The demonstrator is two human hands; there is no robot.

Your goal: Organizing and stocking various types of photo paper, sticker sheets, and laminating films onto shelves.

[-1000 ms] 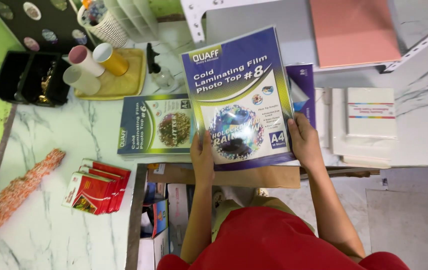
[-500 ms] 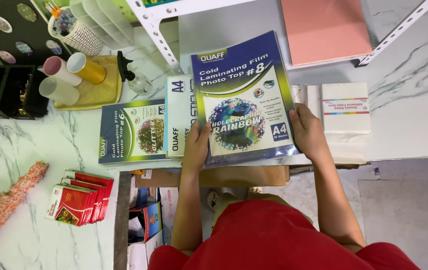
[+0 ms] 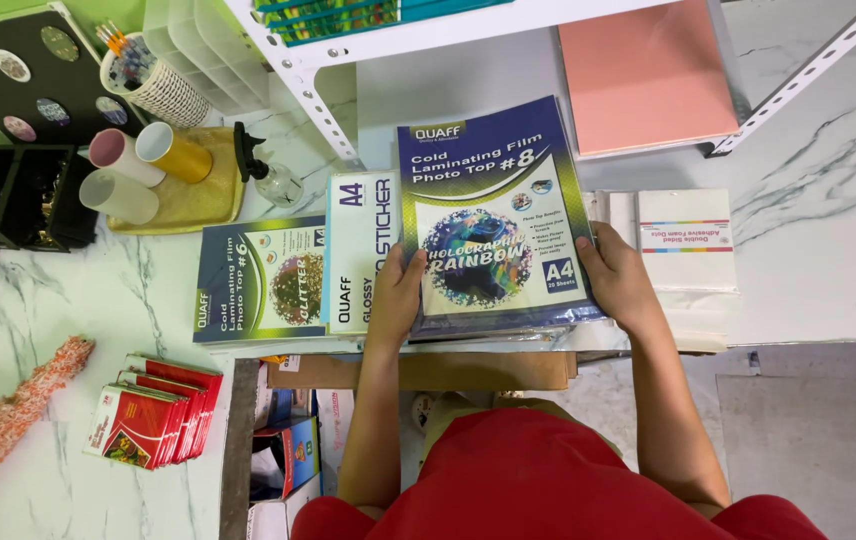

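A: The dark blue, glossy pack of laminating film [image 3: 493, 215], flat and rectangular with a rainbow disc printed at its middle, lies on the white marble counter [image 3: 818, 260], clamped from both sides. What sits left of the grip?

B: Far left, an orange bristly roller [image 3: 8, 425] and a fanned stack of small red packets [image 3: 153, 408]. Above them, three paper rolls, pink, white and yellow, [image 3: 138, 165] rest on a yellow tray. Nearer the grip lie a dark blue glitter film pack [image 3: 258, 280] and, just beside it, a white sticker-paper pack [image 3: 358, 250].

A: And the hands?

B: The left hand [image 3: 398, 295] presses the pack's left edge, thumb on the cover, fingers curled underneath. It overlaps the white sticker-paper pack. The right hand [image 3: 620, 282] is closed round the right edge the same way, thumb on top.

A: Under the pack?

B: More clear-wrapped sheets, their edges showing below the hands.

A: Right of the grip?

B: A white pack with a coloured stripe [image 3: 686, 240], just beside the right hand. Above that, well apart, a salmon-pink sheet stack [image 3: 643, 75] under the white shelf frame [image 3: 298, 70].
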